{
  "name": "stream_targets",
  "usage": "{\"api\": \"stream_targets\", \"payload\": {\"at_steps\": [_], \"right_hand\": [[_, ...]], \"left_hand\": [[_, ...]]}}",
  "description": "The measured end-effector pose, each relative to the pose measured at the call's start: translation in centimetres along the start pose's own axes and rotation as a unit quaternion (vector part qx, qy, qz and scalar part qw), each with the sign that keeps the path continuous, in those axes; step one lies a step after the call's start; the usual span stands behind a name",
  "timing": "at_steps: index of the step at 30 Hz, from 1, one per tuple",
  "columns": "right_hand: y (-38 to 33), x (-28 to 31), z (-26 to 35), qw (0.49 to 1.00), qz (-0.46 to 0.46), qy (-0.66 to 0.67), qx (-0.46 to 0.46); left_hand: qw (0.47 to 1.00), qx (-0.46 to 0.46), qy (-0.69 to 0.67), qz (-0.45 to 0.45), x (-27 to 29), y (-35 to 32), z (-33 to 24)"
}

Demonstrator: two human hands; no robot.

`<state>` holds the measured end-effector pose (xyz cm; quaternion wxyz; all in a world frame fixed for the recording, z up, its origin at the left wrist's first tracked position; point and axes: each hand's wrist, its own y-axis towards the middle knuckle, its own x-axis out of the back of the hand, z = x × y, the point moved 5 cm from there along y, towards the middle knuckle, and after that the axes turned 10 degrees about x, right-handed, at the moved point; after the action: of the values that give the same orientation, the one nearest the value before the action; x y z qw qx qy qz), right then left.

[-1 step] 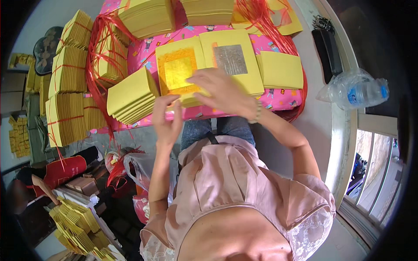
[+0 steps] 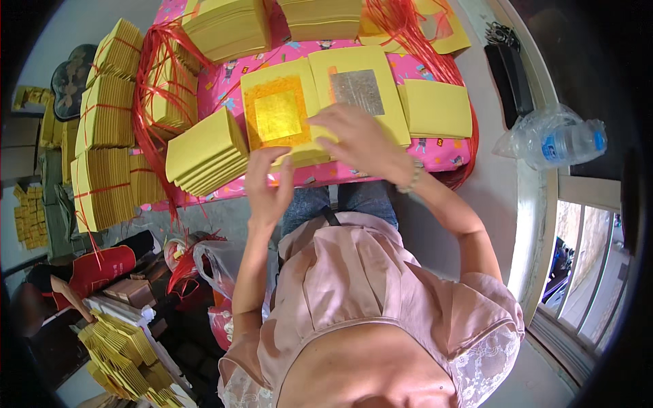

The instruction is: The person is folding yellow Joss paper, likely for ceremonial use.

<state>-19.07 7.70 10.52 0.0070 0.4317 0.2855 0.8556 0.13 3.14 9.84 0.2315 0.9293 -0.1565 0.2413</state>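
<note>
A stack of yellow joss paper with a gold foil square on an orange patch (image 2: 277, 115) lies on the pink table. A second stack of yellow paper, with a silver foil square (image 2: 358, 92), sits against it on the right. My left hand (image 2: 268, 180) is at the near edge of the gold-foil stack, fingertips on its rim and thumb apart. My right hand (image 2: 364, 141) reaches over the near part of both stacks, fingers bent and apart, partly covering the silver-foil stack. Neither hand visibly holds a sheet.
Folded yellow paper stacks flank the work, one left (image 2: 207, 149) and one right (image 2: 437, 109). Red strands (image 2: 153, 102) hang over tied bundles (image 2: 102, 183). A plastic bottle (image 2: 571, 144) lies by the window. At lower left a co-worker's arm (image 2: 71, 299) reaches toward yellow bundles (image 2: 122, 347).
My right hand has shifted slightly to the right, off the gold foil's lower corner. My left hand has moved slightly right along the near edge of the stack.
</note>
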Motion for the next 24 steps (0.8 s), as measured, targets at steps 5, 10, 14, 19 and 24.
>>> {"api": "stream_targets", "payload": {"at_steps": [5,10,14,19,24], "right_hand": [[-8.2,8.6,-5.2,0.98,-0.095,-0.093,-0.151],[-13.7,11.6,-8.3,0.969,-0.063,-0.196,-0.138],[-16.6,9.6,-10.7,0.967,-0.015,-0.2,-0.156],[-18.1,7.9,-12.4,0.964,0.049,-0.199,-0.17],[-17.6,7.9,-12.1,0.961,0.063,-0.212,-0.163]], "left_hand": [[0.993,-0.061,-0.029,0.095,-5.4,0.5,-2.2],[0.981,-0.124,-0.008,0.149,-9.3,0.8,-4.0],[0.974,-0.128,0.055,0.181,-11.3,0.9,-4.2],[0.974,-0.118,0.069,0.179,-11.6,1.0,-3.6],[0.978,-0.1,0.073,0.17,-10.6,1.2,-2.3]]}}
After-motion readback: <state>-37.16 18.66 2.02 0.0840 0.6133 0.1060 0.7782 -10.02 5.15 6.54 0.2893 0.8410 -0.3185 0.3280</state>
